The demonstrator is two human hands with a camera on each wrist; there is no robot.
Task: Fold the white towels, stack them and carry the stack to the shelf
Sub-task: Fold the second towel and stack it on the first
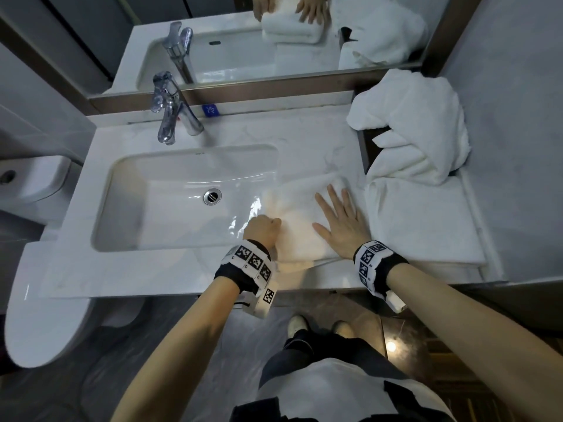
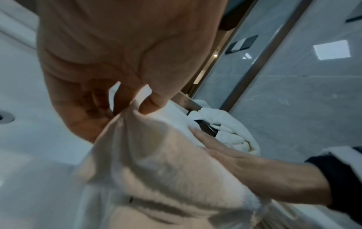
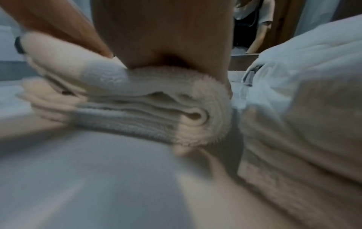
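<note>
A folded white towel lies on the marble counter just right of the sink. My left hand pinches its left edge between thumb and fingers; the left wrist view shows the towel pulled up into a fold under my fingers. My right hand lies flat on top of the towel with fingers spread. In the right wrist view the towel's layered folds show under the palm. A second folded towel lies flat on the right, and a crumpled white towel sits behind it.
The sink basin and chrome faucet fill the left of the counter. A mirror runs along the back. A toilet stands at the left. A grey wall closes the right side.
</note>
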